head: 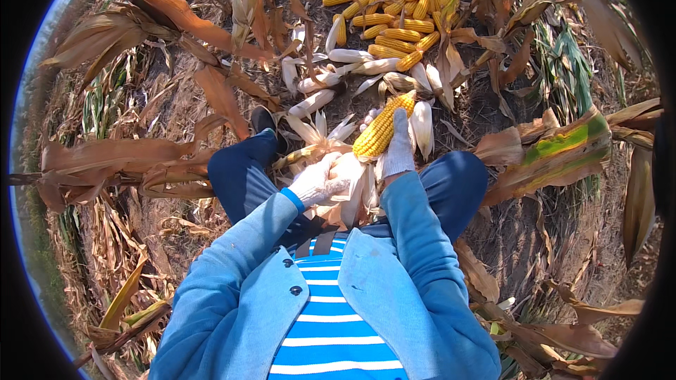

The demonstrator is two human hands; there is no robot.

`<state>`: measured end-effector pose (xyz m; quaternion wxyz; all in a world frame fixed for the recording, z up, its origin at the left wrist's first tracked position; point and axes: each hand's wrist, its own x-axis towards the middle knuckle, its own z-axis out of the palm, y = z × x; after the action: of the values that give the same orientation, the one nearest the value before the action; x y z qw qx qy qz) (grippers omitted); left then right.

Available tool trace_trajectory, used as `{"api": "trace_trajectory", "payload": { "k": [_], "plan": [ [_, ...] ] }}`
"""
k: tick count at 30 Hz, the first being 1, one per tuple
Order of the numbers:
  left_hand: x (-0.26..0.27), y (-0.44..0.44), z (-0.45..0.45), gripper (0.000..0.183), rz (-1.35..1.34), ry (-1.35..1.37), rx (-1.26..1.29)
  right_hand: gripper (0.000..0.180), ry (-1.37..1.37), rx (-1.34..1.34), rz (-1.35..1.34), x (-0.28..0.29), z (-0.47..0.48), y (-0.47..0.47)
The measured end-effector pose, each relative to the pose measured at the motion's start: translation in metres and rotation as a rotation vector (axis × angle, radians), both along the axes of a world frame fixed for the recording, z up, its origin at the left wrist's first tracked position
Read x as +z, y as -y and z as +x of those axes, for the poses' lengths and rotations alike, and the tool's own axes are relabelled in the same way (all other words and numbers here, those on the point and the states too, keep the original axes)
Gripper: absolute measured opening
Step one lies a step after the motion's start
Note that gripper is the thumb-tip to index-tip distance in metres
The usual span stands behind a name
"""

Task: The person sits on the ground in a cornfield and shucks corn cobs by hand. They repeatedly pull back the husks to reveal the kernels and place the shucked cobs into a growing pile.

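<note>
My right hand (397, 148), in a white knit glove, grips a bare yellow ear of corn (383, 126). The ear tilts with its tip up and to the right, and my thumb lies along its right side. Lower and to the left, my gloved left hand (315, 179) is closed around pale corn husk leaves (348, 174). These leaves spread below the base of the ear; whether they are still joined to it I cannot tell. More peeled husk (322, 134) fans out just beyond my left hand.
Beyond my hands lies a heap of husked yellow ears (401, 16). Several ears in pale husks (317, 95) lie on the soil nearer me. Dry corn stalks with brown leaves reach in from the left (116, 163) and right (554, 153). My bent knees (459, 184) frame the work.
</note>
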<state>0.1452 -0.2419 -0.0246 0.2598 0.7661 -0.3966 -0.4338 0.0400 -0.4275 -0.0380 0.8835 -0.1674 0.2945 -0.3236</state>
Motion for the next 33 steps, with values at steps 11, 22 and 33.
{"api": "trace_trajectory", "payload": {
  "k": [11, 22, 33],
  "plan": [
    [0.021, 0.021, 0.004, 0.043, -0.090, 0.443, -0.083, 0.040, -0.061, 0.347, -0.145, 0.004, 0.007, -0.058],
    [0.017, 0.042, 0.089, 0.059, -0.255, -0.546, 0.461, 0.052, -0.857, 0.393, -0.911, -0.039, 0.007, -0.034],
    [-0.003, 0.123, 0.124, 0.038, -0.534, -0.655, 0.325, 0.055, -0.860, 0.717, -0.794, -0.085, 0.041, -0.049]
  ]
}}
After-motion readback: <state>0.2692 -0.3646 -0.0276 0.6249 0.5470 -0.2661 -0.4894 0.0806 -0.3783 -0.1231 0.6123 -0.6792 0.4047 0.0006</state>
